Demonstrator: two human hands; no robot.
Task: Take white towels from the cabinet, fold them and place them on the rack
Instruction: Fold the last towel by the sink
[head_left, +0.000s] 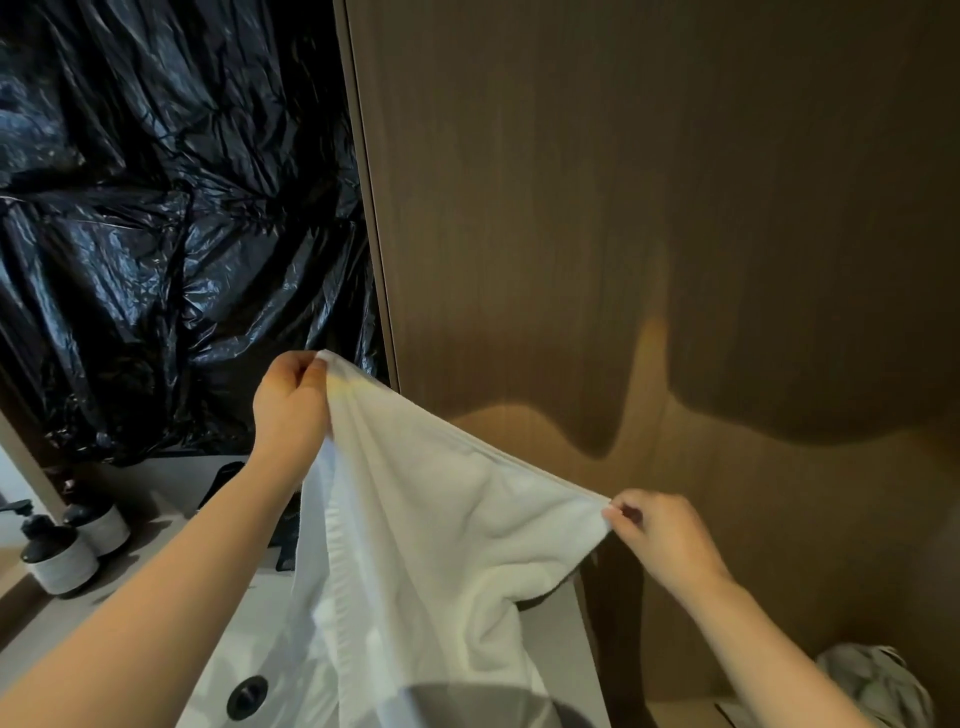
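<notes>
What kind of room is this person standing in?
Probably a bathroom: a white sink with a dark drain, two pump bottles beside it, and a white towel held up.

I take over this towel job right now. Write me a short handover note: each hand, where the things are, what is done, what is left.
Left hand: pinches one corner of the white terry-cloth towel, raised.
Right hand: pinches the other corner, lower.
Towel: hangs spread between them above the white sink basin.
Done: one towel is out and opened.
Left: fold it, put it on the rack; rack not in view.
</notes>
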